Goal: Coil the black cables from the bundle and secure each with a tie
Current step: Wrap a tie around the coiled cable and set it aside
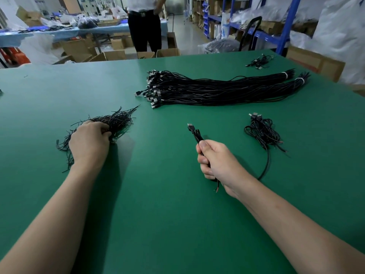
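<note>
A long bundle of black cables lies across the far middle of the green table, its plugs to the left and white bands at its right end. My right hand grips a folded black cable; the plug sticks up past my thumb and a loop trails out to the right. My left hand rests on a pile of thin black ties, fingers curled into it and pinching some ties. A small heap of coiled cables lies right of my right hand.
A few more coiled cables sit at the table's far right corner. Beyond the far edge a person stands among cardboard boxes. Blue shelving runs along the right.
</note>
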`<action>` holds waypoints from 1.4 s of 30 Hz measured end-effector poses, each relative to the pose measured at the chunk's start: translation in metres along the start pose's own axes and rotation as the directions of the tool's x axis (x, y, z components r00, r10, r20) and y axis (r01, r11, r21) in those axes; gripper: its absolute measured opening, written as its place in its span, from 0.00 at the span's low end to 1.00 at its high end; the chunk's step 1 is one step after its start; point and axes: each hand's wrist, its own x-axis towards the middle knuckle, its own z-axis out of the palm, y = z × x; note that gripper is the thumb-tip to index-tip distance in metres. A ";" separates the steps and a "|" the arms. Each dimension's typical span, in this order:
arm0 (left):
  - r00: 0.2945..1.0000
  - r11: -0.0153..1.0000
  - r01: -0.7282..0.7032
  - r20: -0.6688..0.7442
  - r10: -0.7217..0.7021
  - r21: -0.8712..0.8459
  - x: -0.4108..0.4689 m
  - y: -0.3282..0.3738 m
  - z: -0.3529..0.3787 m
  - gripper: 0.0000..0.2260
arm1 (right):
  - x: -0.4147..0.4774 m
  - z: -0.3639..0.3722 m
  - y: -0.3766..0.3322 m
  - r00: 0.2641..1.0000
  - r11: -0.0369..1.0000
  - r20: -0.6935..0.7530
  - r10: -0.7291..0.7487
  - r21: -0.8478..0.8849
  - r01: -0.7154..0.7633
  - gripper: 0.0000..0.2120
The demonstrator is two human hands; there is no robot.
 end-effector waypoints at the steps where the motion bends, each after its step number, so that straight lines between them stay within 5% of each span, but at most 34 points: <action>1: 1.000 1.000 0.000 -0.008 0.000 0.000 0.000 -0.001 0.001 0.09 | 0.000 0.000 0.000 1.000 1.000 0.000 0.001 -0.003 -0.001 0.14; 16: 0.998 0.998 0.063 -0.025 -0.063 0.017 0.002 -0.006 0.002 0.08 | 0.002 -0.001 0.003 1.000 1.000 0.027 -0.005 -0.001 0.005 0.15; 29: 0.996 0.997 -0.073 -0.059 0.072 -0.020 0.005 -0.004 -0.007 0.08 | 0.001 -0.001 0.004 1.000 1.000 0.028 -0.005 0.010 0.005 0.15; 34: 0.979 0.955 -0.157 -0.169 0.116 -0.253 0.010 0.006 -0.019 0.08 | 0.001 -0.002 0.002 0.999 1.000 0.029 -0.017 -0.005 0.018 0.15; 38: 0.982 0.824 -0.159 -0.171 0.077 -0.544 -0.002 0.027 -0.026 0.06 | 0.001 -0.002 0.002 0.999 0.999 0.028 -0.033 0.013 0.033 0.15; 42: 0.947 0.684 -0.281 -0.078 0.313 -0.673 -0.040 0.080 -0.027 0.07 | 0.002 0.000 0.003 0.998 0.995 0.043 -0.048 0.088 0.044 0.15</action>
